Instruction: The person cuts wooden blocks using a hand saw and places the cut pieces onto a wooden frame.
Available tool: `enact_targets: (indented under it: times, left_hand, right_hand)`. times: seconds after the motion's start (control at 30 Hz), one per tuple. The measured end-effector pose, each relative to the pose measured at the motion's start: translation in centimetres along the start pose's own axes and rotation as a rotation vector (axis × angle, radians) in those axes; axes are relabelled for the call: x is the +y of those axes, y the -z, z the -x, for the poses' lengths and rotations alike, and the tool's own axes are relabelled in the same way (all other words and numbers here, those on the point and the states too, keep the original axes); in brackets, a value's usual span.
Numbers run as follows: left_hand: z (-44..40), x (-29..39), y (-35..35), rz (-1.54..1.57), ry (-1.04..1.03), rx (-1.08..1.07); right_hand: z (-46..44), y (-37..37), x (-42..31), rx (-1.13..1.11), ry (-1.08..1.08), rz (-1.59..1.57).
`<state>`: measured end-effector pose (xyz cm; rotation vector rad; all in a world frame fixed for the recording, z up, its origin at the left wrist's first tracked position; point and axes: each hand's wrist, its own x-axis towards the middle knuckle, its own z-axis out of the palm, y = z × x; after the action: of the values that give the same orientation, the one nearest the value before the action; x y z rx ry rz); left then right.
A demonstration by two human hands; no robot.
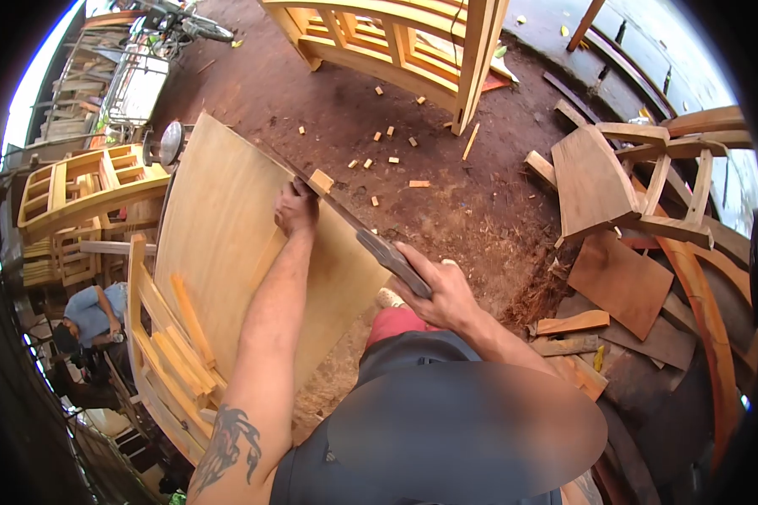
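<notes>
My right hand (438, 286) is wrapped round the dark handle of a hand saw (393, 261). Its long thin blade runs away up and to the left, along the edge of a pale plywood panel (227, 202). My left hand (296, 209) is closed on the panel near that edge, fingers curled against the blade. A pale wood block (321, 179) sticks out just past the blade beside those fingertips. It seems to be the end of a piece that my left hand grips, its rest hidden by the fingers.
Several small wood offcuts (393, 160) lie on the brown dirt floor. A wooden frame (379, 50) stands ahead. Chair parts (598, 177) and boards (619, 282) are piled at right. Wood strips (185, 353) lie at left, near a crouching person (93, 311). A motorcycle (194, 25) stands far back.
</notes>
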<state>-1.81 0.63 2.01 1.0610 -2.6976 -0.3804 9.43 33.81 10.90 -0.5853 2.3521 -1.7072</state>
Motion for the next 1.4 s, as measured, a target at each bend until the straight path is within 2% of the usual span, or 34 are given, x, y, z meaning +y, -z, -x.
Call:
enact_targets:
  times: [0.13,0.23,0.33,0.47,0.53,0.63,0.87,0.97,1.07,1.13,1.2,1.27,1.33,1.4]
  left_hand:
    - [-0.2,-0.3,-0.3,-0.049,-0.063,0.025]
    - [-0.2,-0.8,-0.6,-0.044,-0.092,0.036]
    - [-0.3,-0.8,-0.5,-0.04,-0.123,0.054]
    - [-0.1,-0.9,-0.5,-0.051,-0.144,0.07]
    - [-0.1,-1.1,-0.5,-0.051,-0.128,0.048]
    - [-0.1,-0.3,0.1,-0.053,-0.071,0.005]
    - [-0.3,-0.6,-0.2,-0.086,-0.114,0.024]
    - [-0.4,-0.7,-0.3,-0.075,-0.142,0.035]
    - [-0.5,-0.9,-0.5,-0.073,-0.155,0.043]
    - [-0.3,-0.9,-0.5,-0.088,-0.157,0.05]
    - [-1.1,-2.2,-1.3,-0.098,-0.184,0.021]
    - [-0.9,-2.8,-1.4,-0.089,-0.205,-0.009]
    - [-0.8,-2.4,-0.7,-0.055,-0.218,-0.019]
    - [-0.6,-1.5,-0.8,-0.076,-0.133,-0.015]
  right_hand:
    - [8.0,5.9,-2.3,-0.036,-0.038,0.054]
    - [10.0,7.7,-3.9,-0.069,-0.086,0.068]
    - [7.2,5.0,-2.1,-0.032,-0.073,0.055]
    - [-1.4,-2.4,1.1,-0.014,-0.012,0.08]
    - [-4.4,-3.7,1.0,-0.01,-0.012,0.06]
    - [-4.2,-3.5,1.0,0.003,-0.006,0.055]
    - [9.2,5.2,-2.2,-0.003,-0.086,0.052]
    - [11.6,7.2,-3.8,-0.012,-0.108,0.052]
    - [8.4,4.9,-2.1,0.004,-0.084,0.049]
    - [3.2,1.3,-0.2,-0.038,-0.09,0.081]
    - [-2.6,-3.4,1.9,0.027,-0.001,0.075]
    - [-7.3,-5.4,1.7,-0.038,-0.053,0.118]
    - [-8.1,-5.5,0.8,-0.061,-0.077,0.096]
    - [-7.2,-4.8,0.5,-0.054,-0.084,0.092]
